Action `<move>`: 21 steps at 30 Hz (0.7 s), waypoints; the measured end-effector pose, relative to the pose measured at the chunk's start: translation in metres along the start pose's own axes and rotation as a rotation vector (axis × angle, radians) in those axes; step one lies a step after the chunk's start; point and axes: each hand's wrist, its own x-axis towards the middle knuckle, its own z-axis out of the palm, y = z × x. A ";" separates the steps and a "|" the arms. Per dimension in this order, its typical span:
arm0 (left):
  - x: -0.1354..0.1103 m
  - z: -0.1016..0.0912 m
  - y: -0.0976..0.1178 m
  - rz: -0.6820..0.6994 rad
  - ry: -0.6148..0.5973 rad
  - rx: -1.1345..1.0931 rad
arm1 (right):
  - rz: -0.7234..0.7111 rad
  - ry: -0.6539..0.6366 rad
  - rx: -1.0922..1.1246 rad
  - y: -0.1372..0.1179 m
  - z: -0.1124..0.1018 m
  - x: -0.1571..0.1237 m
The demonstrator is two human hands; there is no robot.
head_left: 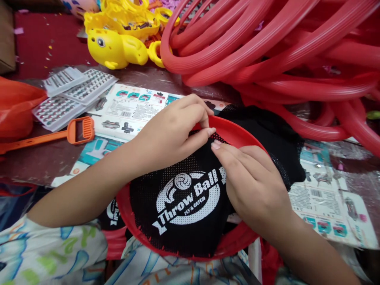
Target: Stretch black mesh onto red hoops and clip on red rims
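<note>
A red plastic ring (124, 206) lies tilted across my lap and the table edge. Black mesh net fabric (190, 237) printed "Throw Ball Fly & Catch" spans much of it, its lower edge caught on small pegs along the rim. My left hand (181, 126) reaches over the ring's far side, thumb and fingers pinching the net's edge by the rim. Close beside it, my right hand (255, 182) pinches the same edge between thumb and finger. The fingertips nearly meet. On the right, between net and ring, a gap shows.
Stacked red ribbed hoops (237, 51) crowd the back right. Another black mesh piece (267, 134) lies behind the ring. Printed cardboard (136, 107), trays of small metal parts (89, 87), an orange plastic tool (80, 130) and a yellow toy duck (115, 49) occupy the table's left.
</note>
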 end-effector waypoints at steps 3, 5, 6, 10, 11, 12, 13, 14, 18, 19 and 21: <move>0.000 0.002 0.000 -0.007 0.010 0.038 | 0.021 -0.006 -0.010 -0.001 0.000 0.001; 0.000 0.002 0.000 -0.008 0.009 0.058 | 0.025 0.005 -0.020 -0.001 0.000 0.001; 0.000 0.002 0.000 -0.009 0.008 0.064 | 0.029 0.010 -0.026 -0.001 0.000 0.001; 0.000 0.005 0.000 -0.010 0.033 0.074 | 0.026 0.017 -0.030 0.000 0.003 0.000; -0.001 0.007 -0.001 -0.004 0.039 0.080 | 0.026 0.016 -0.031 0.000 0.003 0.000; -0.001 0.008 -0.001 0.000 0.046 0.089 | 0.033 0.014 -0.031 0.001 0.004 0.000; -0.002 0.010 -0.001 0.001 0.056 0.098 | 0.044 0.009 -0.029 0.001 0.004 0.000; -0.002 0.012 -0.001 -0.002 0.065 0.106 | 0.056 0.004 -0.024 0.001 0.004 0.000; -0.003 0.015 -0.001 -0.002 0.098 0.092 | 0.101 0.003 0.018 0.001 0.003 -0.001; -0.003 0.014 -0.001 0.005 0.096 0.080 | 0.132 0.008 0.034 0.001 0.003 -0.002; -0.003 0.011 -0.001 0.012 0.077 0.054 | 0.237 0.031 0.068 0.002 0.001 -0.002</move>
